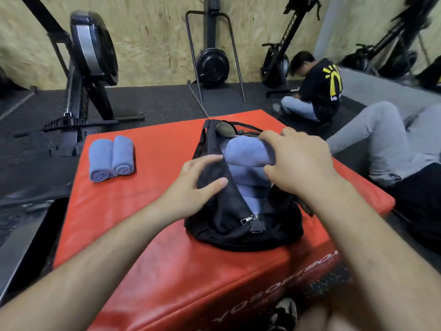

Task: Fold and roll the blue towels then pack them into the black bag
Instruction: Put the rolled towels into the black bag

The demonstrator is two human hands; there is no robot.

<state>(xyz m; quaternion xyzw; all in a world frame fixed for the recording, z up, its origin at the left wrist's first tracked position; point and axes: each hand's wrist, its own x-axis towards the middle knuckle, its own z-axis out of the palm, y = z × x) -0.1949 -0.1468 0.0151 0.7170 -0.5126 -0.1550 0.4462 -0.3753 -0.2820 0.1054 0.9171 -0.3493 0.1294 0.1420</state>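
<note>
blue rolled towel (248, 151), gripped by the right hand (298, 161), lies crosswise over the open black bag (222, 225); left hand (198, 185) rests flat on its side.

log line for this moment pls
step: packing | right hand grips rolled towel at black bag opening | left hand presses bag side | waiting: two rolled towels on red box
</note>
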